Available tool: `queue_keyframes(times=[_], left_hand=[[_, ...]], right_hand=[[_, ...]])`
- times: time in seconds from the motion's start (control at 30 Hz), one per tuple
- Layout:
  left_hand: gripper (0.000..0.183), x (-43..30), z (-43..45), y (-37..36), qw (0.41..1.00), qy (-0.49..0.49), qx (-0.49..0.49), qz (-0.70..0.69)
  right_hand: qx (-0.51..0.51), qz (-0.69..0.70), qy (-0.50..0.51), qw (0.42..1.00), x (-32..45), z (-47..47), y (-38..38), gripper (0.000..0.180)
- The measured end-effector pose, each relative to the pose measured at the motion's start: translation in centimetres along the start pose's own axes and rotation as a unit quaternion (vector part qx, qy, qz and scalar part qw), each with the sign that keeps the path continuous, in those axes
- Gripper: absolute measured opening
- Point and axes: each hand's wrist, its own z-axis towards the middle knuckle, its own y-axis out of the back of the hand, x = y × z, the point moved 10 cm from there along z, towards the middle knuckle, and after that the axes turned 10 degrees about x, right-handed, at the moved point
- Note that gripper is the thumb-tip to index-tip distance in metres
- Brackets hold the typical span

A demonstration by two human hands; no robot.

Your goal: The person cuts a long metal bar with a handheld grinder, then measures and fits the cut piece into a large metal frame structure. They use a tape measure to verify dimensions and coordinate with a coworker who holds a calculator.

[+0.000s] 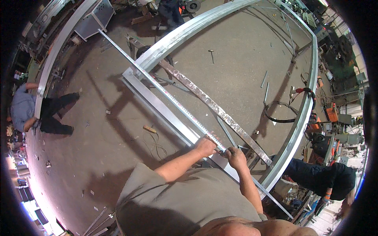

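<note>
A long, straight graduated metal measuring strip [177, 103] with red and black marks runs diagonally over a large metal frame. My left hand [206, 146] grips the strip above the frame's near bar [165, 112]. Close beside it, my right hand [237, 157] has its fingers closed on the same strip. Past my right forearm, a thin metal length [273, 197] continues along the same line; my hand and arm hide whether it is one piece with the strip. The strip's far end projects past the frame's corner.
A rusty, scuffed bar [215, 107] crosses inside the frame, whose curved-looking long sides are a far bar [189, 31] and a right bar [295, 135]. A black cable [279, 120] hangs over the right one. A hammer [211, 56] lies on the floor. Other people [25, 103] stand nearby.
</note>
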Motion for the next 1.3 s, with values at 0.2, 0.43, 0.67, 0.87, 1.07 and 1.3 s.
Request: queue_keyframes(times=[0.2, 0.43, 0.67, 0.87, 1.07, 1.3], left_hand=[[0.054, 0.0, -1.5, 0.2, 0.999, 0.000, -0.045, -0.003], [0.050, 1.6, -3.2, 0.6, 0.997, 0.057, -0.055, -0.012], [0.045, 7.3, -7.4, 4.8, 0.887, 0.194, -0.255, -0.333], [0.033, 13.7, -7.8, 4.4, 0.567, 0.305, -0.329, -0.690], [0.024, 16.2, -8.1, 9.4, 0.559, 0.294, -0.362, -0.686], [0.025, 16.4, -8.4, 9.8, 0.544, 0.297, -0.372, -0.691]], right_hand=[[-0.018, -0.012, -0.014, 1.000, -0.9, -1.1, -0.2, 0.030], [-0.069, -0.030, 0.000, 0.997, -1.6, -2.4, 0.5, 0.024], [-0.126, -0.040, 0.031, 0.991, -1.4, -2.9, 1.1, 0.023], [-0.153, -0.040, 0.074, 0.985, -0.7, -3.8, 1.8, 0.018], [-0.159, -0.040, 0.094, 0.982, 0.2, -4.5, 2.4, 0.017], [-0.146, -0.033, 0.082, 0.985, 0.1, -4.1, 2.4, 0.019]])
